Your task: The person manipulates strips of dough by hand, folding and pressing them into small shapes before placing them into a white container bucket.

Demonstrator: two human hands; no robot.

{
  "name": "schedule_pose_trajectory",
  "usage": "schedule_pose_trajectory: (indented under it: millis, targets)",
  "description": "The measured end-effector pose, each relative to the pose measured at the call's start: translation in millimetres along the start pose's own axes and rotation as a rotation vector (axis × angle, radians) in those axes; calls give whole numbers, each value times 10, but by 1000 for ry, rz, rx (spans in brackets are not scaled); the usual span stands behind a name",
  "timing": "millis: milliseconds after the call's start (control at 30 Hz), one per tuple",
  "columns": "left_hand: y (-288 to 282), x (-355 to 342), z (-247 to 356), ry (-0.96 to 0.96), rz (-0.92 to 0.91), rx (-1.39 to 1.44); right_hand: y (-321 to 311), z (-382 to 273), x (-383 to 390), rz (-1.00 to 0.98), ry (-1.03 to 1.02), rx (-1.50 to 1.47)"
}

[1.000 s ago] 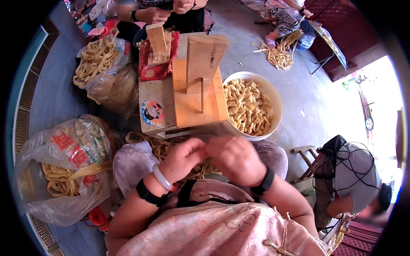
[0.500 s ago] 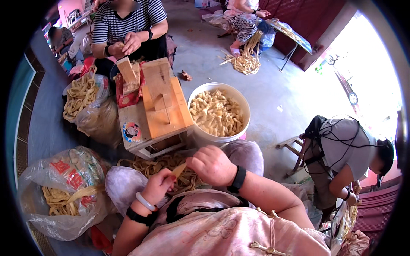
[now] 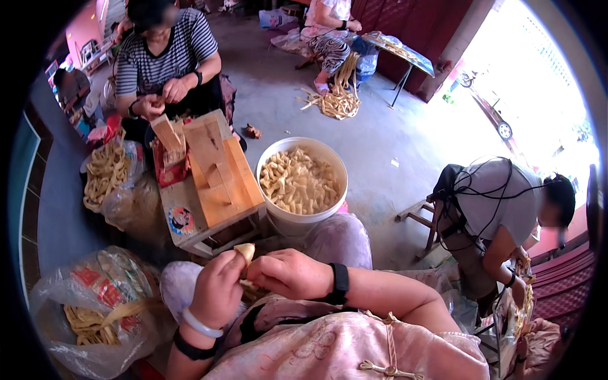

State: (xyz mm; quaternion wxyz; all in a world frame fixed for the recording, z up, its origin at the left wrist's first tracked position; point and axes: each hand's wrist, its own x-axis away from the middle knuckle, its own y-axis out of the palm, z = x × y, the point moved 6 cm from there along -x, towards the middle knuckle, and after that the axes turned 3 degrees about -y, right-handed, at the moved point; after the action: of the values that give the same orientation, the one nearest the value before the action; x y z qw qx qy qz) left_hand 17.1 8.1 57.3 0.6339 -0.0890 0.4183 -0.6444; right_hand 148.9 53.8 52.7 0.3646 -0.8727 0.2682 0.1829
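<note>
"Looking at the 2 hands, which has the piece?"

"The left hand (image 3: 216, 282). Its thumb and fingers are closed around a folded yellow piece (image 3: 245, 252), held over the lap with the pale tip poking out on top."

"And the right hand (image 3: 288, 271)?"

"It's right up against the left, fingers bunched narrow just below that tip. I cannot tell whether they pinch the lower end or only press beside it; the fingers hide that part."

"What could go wrong?"

"To my mind, the fold coming loose. If the left fingers slackened while the right tugged, the strip could spring open."

"And if it dropped?"

"It could land among the loose strips (image 3: 252, 292) in the lap, and not in the white bucket (image 3: 294, 223), which stands beyond the hands, well filled with similar pieces (image 3: 301, 180)."

"Is the bucket safe there?"

"Perhaps not entirely. The right knee (image 3: 342, 240) is just beside it, so a sudden shift of the leg might knock it. Over on the left, 1 long strip (image 3: 136, 308) trails from the plastic bag (image 3: 95, 277); a swinging elbow could snag it."
</note>
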Motion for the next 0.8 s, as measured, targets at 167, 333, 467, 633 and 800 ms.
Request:
schedule_pose_trajectory:
  millis: [167,333,467,633,800]
  targets:
    - [505,103,-392,-229,-137,133,176,334,140,-3,-166,366]
    - [772,411,-726,-845,-394,1120,164,445,7,35,-210,291]
    - [749,380,-683,-736,-354,1312,242,756,135,204,302,-236]
    - [411,156,-257,-7,24,-10,559,1087,355,253,886,-1116]
    - [354,282,-239,12,127,-125,377,791,280,127,1030,-891]
